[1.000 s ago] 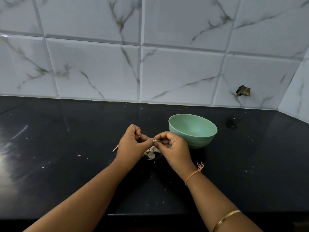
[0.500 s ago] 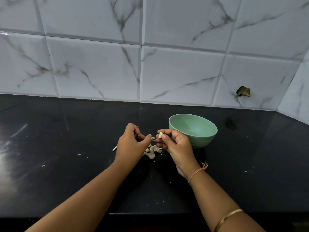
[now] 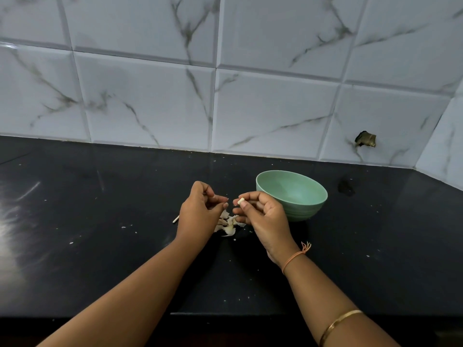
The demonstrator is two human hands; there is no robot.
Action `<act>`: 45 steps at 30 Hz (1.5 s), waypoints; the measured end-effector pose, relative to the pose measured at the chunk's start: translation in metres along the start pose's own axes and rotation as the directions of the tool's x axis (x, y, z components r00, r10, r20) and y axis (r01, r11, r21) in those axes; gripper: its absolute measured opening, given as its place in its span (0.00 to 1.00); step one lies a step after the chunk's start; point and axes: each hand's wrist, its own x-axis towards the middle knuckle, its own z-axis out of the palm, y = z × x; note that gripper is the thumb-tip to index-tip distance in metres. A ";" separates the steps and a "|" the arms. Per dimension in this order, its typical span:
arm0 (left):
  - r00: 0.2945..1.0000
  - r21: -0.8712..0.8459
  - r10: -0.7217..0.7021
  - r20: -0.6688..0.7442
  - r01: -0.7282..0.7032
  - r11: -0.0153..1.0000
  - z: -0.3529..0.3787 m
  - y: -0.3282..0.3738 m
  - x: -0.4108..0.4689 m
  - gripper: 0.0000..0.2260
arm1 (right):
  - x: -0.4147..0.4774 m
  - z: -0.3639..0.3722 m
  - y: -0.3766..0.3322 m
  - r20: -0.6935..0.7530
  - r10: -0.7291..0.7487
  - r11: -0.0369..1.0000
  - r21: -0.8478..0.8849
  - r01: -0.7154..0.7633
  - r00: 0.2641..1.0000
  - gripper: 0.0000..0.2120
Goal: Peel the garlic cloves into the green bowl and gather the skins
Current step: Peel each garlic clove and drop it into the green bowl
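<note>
- The right hand (image 3: 263, 216) pinches a garlic clove (image 3: 241, 201) between thumb and forefinger, just beside the green bowl (image 3: 313, 209).
- The left hand (image 3: 200, 214) is curled; whether it holds skin, I cannot tell.
- I would check that the clove is bare, then drop it low over the bowl, keeping the skins (image 3: 229, 225) on the bench (image 3: 100, 246) in one pile.
- No brand or writing is readable.

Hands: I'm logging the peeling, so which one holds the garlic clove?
The right hand, next to the green bowl, pinches the pale clove; the left hand shows no clove.
</note>
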 end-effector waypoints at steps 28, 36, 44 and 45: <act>0.980 -0.104 -0.125 -0.153 0.109 0.989 -0.004 -0.007 0.010 0.13 | 0.039 -0.014 -0.041 -0.067 -0.474 0.630 -0.723 0.284 0.878 0.07; 0.986 -0.084 -0.094 -0.137 0.083 0.993 -0.004 -0.006 0.009 0.13 | 0.010 -0.002 0.005 0.125 -0.244 0.644 -0.721 0.256 0.962 0.06; 0.993 -0.034 -0.035 -0.111 0.032 0.999 -0.003 -0.004 0.008 0.14 | 0.008 -0.004 0.017 0.174 -0.045 0.545 -0.821 0.170 0.984 0.13; 0.994 -0.031 -0.031 -0.108 0.028 0.999 -0.003 -0.004 0.008 0.14 | 0.008 -0.004 0.018 0.171 -0.042 0.548 -0.820 0.166 0.984 0.11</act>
